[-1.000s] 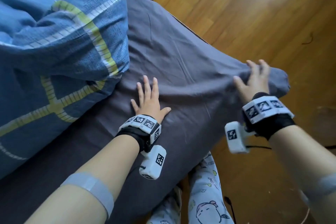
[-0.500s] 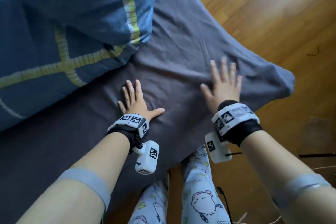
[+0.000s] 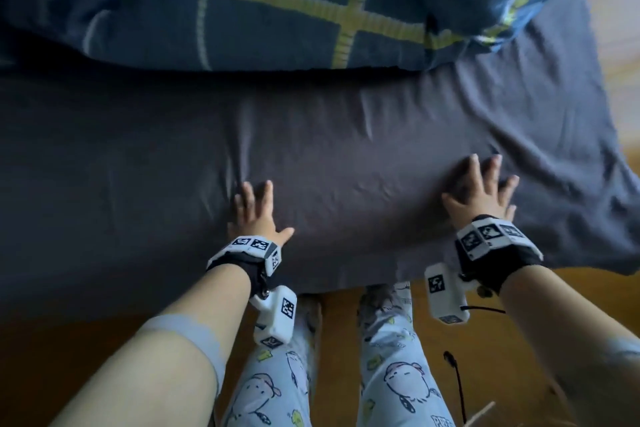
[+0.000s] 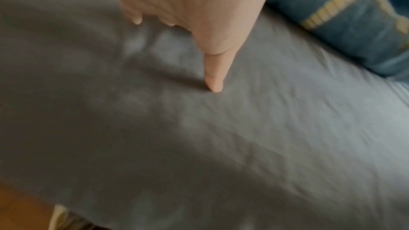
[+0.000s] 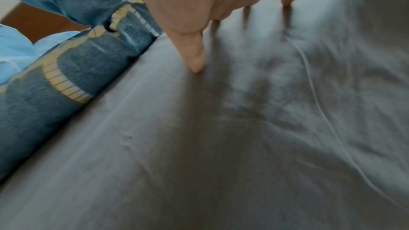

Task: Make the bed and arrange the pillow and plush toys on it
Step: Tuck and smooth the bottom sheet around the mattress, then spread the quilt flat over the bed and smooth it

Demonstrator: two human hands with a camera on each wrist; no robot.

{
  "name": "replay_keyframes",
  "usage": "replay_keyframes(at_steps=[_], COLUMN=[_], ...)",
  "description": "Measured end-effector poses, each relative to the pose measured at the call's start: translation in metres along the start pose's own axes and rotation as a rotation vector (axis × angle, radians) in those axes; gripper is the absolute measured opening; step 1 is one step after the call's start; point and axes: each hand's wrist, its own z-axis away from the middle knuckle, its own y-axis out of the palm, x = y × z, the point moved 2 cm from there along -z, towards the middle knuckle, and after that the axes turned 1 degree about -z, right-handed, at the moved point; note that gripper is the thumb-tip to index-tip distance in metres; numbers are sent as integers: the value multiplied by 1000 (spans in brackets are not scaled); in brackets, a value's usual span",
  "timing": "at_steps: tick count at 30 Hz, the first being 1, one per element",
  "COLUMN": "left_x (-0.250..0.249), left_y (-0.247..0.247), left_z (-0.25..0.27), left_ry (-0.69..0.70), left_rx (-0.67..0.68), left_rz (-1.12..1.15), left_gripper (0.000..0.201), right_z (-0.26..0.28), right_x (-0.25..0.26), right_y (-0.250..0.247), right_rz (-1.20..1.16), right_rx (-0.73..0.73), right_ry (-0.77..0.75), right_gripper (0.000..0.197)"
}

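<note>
A dark grey sheet (image 3: 346,149) covers the bed and hangs over its near edge and right corner. Behind it lies a bunched blue quilt (image 3: 242,10) with yellow grid lines. My left hand (image 3: 254,211) lies flat on the sheet near the front edge, fingers straight and spread. My right hand (image 3: 481,191) presses flat on the sheet further right, near the corner, fingers spread. In the left wrist view the thumb (image 4: 212,76) touches the grey sheet (image 4: 243,146). The right wrist view has my thumb (image 5: 194,55) on the sheet (image 5: 221,146) beside the quilt (image 5: 66,76). No pillow or plush toys are in view.
I stand against the bed's near edge on a wooden floor (image 3: 86,340), my legs in patterned blue trousers (image 3: 391,374). A black cable (image 3: 457,378) lies on the floor at the right. The sheet has light creases around both hands.
My view has swung to face the bed edge squarely. Both hands stay flat on the sheet and have slid apart, the right one toward the corner.
</note>
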Motion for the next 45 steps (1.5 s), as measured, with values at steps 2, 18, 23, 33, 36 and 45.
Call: replay_keyframes(at_steps=[2,18,23,33,36,45], left_x=[36,164,187,241,254,264], left_y=[-8,-258,-306,-396,-411,-424], left_z=[5,117,139,109,86,39], left_ry=[-63,230,310,333,285,258], left_rx=[60,-228,-333,-423,-400,-216], left_rz=[49,476,512,493,531,864], left_gripper=[91,20,15,11,13,15], right_z=[8,224,253,217,192,156], right_x=[8,320,375,510,557,621], right_y=[2,-68,-99,-106,-98,-87], right_rz=[-22,46,68,-115,-237,-522], right_rx=[-7,10,-65,-3,63,232], right_ry=[55,-505,-562,-624,-593,-502], right_gripper=[78,16,8,30,59,37])
